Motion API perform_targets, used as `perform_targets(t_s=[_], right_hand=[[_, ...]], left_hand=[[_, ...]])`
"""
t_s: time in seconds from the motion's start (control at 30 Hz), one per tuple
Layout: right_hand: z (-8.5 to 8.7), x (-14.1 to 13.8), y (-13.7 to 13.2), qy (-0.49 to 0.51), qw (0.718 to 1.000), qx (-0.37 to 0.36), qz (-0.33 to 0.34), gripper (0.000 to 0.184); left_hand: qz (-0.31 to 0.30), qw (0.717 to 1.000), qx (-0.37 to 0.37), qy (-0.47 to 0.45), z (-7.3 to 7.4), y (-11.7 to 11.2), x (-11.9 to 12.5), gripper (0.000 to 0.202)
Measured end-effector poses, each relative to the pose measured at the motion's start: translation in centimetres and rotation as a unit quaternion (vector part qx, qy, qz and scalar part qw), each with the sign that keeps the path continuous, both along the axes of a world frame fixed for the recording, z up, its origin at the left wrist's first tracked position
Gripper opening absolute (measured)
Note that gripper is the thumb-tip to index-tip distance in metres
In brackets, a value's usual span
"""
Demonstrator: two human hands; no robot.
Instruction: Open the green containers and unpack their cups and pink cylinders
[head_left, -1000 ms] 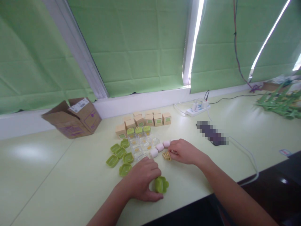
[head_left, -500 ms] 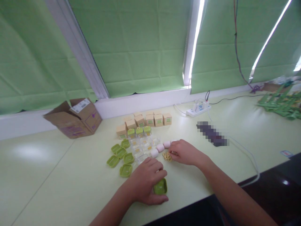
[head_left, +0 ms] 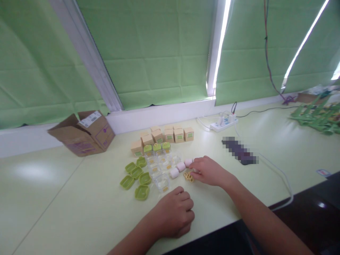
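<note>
My left hand [head_left: 174,214] rests on the table near the front edge, curled into a fist; the green lid it held a moment ago is hidden under the fingers. My right hand [head_left: 209,170] lies further back and pinches a small cluster of yellow rings [head_left: 188,176]. Pink cylinders [head_left: 177,169] lie in a row just left of its fingertips. An open clear jar [head_left: 162,181] stands ahead of my left hand, with more clear jars [head_left: 162,161] behind it. Loose green lids [head_left: 136,177] lie to their left.
Small tan boxes [head_left: 162,136] stand in rows behind the jars. An open cardboard box [head_left: 82,132] lies at the back left. A power strip [head_left: 222,124], a dark blurred object [head_left: 239,150] and a white cable [head_left: 283,179] are to the right. Green strips [head_left: 318,115] are piled at the far right.
My left hand drew back toward the table's front edge and closed over the green lid, uncovering a clear jar. My right hand stayed at the yellow rings.
</note>
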State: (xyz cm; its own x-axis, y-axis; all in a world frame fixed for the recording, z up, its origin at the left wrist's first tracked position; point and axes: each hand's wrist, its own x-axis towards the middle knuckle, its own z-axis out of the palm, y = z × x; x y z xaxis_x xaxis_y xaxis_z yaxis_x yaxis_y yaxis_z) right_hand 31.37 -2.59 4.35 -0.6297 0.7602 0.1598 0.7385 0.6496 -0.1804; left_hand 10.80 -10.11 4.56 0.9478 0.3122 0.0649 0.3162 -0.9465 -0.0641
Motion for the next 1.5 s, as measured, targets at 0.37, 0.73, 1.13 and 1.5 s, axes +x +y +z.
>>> perform_targets(t_s=[0.37, 0.73, 1.13, 1.5], right_hand=[[0.4, 0.1, -0.1, 0.002, 1.0, -0.005, -0.002, 0.025], [0.6, 0.1, -0.2, 0.008, 1.0, 0.001, 0.0, 0.026], [0.2, 0.1, 0.0, 0.032, 0.999, 0.015, 0.001, 0.028], [0.1, 0.2, -0.1, 0.033, 0.999, 0.021, -0.001, 0.026]], left_hand=[[0.04, 0.999, -0.013, 0.025, 0.0, 0.4, -0.7, 0.019], [0.098, 0.994, 0.044, 0.007, -1.2, 1.1, -1.5, 0.028], [-0.009, 0.999, -0.016, -0.039, -0.8, -0.7, 0.5, 0.024], [0.016, 1.0, 0.003, -0.015, -1.2, -0.4, 0.4, 0.022]])
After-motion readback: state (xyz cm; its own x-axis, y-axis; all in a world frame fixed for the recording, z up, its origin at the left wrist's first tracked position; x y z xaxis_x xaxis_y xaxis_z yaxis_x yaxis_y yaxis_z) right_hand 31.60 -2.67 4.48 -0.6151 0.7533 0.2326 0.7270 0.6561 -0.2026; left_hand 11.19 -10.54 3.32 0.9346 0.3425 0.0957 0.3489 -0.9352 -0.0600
